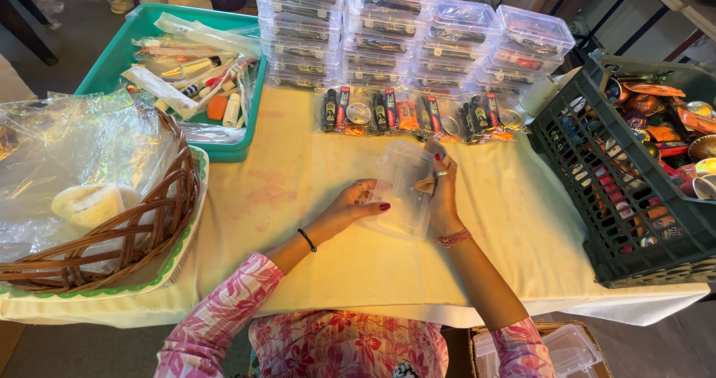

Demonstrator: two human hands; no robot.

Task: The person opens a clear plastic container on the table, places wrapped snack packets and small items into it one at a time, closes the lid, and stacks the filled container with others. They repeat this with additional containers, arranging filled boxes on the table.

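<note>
Both hands hold a clear plastic box (403,188) with a hinged lid over the cream tablecloth (298,176). My left hand (349,208) grips its left side, thumb on the base. My right hand (443,191) grips the right edge, fingers near the raised lid. The box looks empty. Just beyond it lies a row of small clear packets (418,114) filled with mixed little items.
Stacks of filled clear boxes (410,35) stand at the back. A green tray (112,57) of tubes and packets sits back left, a wicker basket (142,229) with plastic bags at left, a dark crate (597,199) of colourful items at right. More empty boxes (567,348) lie below right.
</note>
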